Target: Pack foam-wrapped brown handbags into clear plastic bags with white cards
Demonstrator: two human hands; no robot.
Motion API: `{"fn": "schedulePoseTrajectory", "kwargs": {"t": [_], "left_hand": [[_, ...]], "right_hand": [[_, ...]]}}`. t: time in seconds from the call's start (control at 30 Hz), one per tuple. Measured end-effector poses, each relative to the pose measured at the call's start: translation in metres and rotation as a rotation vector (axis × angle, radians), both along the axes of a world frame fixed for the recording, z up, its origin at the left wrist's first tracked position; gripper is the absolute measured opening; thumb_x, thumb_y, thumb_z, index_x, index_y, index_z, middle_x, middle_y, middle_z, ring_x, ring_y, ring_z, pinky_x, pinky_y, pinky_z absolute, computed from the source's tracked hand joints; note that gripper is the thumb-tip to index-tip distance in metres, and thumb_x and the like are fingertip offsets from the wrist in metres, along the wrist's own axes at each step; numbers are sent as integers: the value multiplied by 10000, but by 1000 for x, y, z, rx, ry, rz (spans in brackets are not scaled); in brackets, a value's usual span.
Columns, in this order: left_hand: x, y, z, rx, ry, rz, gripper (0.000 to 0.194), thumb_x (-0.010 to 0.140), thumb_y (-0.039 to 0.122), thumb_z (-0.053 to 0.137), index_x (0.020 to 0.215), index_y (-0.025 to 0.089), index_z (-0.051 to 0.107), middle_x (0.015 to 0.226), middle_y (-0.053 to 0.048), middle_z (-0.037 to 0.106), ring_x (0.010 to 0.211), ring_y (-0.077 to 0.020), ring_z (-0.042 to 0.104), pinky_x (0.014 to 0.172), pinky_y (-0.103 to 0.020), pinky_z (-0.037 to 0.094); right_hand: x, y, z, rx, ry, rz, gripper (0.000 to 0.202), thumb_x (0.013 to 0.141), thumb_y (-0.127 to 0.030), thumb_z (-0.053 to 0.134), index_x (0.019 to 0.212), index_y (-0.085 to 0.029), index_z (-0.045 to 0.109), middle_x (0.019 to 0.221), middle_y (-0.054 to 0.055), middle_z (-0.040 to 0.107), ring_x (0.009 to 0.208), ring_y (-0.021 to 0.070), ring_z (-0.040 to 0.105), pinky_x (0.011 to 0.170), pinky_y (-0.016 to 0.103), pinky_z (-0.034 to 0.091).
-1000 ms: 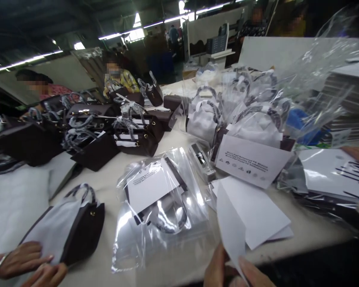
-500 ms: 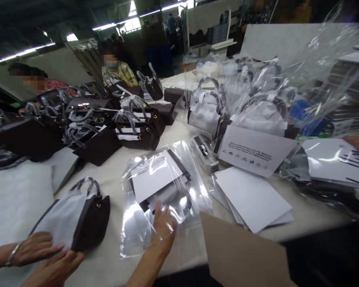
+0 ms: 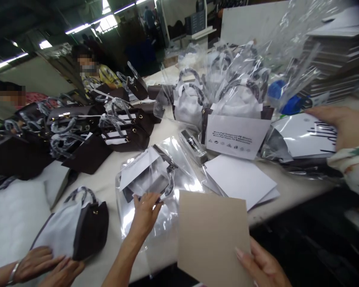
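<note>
My left hand has its fingers bent over the near edge of a clear plastic bag. In that bag lies a dark handbag with a wrapped handle, and a white printed sheet rests tilted over it. A brown cardboard sheet stands in front of me, pinched at its right edge by my right hand. Left of the plastic bag, a co-worker's two hands press at the base of a dark handbag with a white cover on its side.
White sheets lie stacked right of the plastic bag. Behind them stand bagged handbags and a small plastic-wrapped packet. Another person's hand rests on a bagged item at right. Several dark handbags crowd the back left.
My right hand has come into view with the cardboard, which now stands more upright and further left. The white printed sheet and handbag have tilted within the plastic. The view has shifted right.
</note>
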State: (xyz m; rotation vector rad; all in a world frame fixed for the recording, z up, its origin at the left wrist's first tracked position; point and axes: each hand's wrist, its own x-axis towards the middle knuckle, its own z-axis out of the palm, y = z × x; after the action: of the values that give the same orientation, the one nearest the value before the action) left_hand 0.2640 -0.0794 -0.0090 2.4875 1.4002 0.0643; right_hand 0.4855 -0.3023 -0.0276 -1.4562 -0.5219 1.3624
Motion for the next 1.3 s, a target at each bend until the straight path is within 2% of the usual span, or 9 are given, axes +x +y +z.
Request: {"fn": "schedulePoseTrajectory", "kwargs": {"t": [0.1,0.2,0.43,0.57,0.7,0.9,1.07,1.2,1.3], "left_hand": [[1,6,9,-37,8,-12,166,837,262,433,904,230,581,939,-34,615,927,-221,529,958,-611,207],[2,10,15,-52,17,-2,200,841,281,412,907,220,590,930,-48,619,927,-235,532,947,-597,230],[1,12,14,-32,13,-29,235,827,326,419,918,238,617,902,-46,635,899,-245,552,900,-552,311],[0,12,11,-21,-3,-32,261,830,351,408,932,233,618,897,-55,643,899,-249,558,916,-578,283],[-1,15,8,24,-11,-43,278,817,382,423,926,229,629,900,-62,649,866,-249,576,901,-546,319],[-5,17,6,48,-48,-57,287,815,412,429,919,235,629,907,-67,657,863,-255,584,885,-529,333],[-7,18,7,30,-81,-25,287,809,423,439,910,229,625,930,-73,656,886,-263,582,908,-554,314],[-8,17,7,10,-87,-24,246,812,385,452,922,236,614,953,-60,649,922,-260,570,937,-574,272],[-6,15,7,4,-63,-29,224,822,352,440,929,253,610,936,-38,647,923,-255,563,940,-587,255]], "right_hand": [[-14,7,1,-77,213,-2,498,816,-503,445,1191,-187,532,1006,114,656,907,259,626,795,394,501],[-25,18,7,-65,280,-18,555,797,-517,467,1213,-151,501,990,129,655,889,268,626,769,394,503],[-41,60,5,-29,-59,-12,393,811,-441,449,1032,-135,557,846,73,660,738,200,609,667,279,490],[-59,91,-2,-27,-73,-37,261,809,-364,388,851,-155,539,653,21,587,555,165,568,505,265,487],[-81,119,-14,-49,18,-97,189,778,-304,398,832,-165,515,673,11,545,582,172,580,461,277,509],[-112,155,-49,-57,149,-214,192,748,-296,463,877,-172,531,766,34,583,651,171,584,454,249,499],[-126,154,-67,-63,166,-280,185,747,-310,484,885,-190,511,663,4,578,605,149,567,490,236,483],[-136,143,-70,-49,236,-286,182,725,-341,509,813,-182,515,580,-16,547,533,147,551,456,245,471],[-146,152,-72,-19,325,-316,220,723,-343,494,861,-176,531,631,-6,577,572,153,572,473,249,480]]}}
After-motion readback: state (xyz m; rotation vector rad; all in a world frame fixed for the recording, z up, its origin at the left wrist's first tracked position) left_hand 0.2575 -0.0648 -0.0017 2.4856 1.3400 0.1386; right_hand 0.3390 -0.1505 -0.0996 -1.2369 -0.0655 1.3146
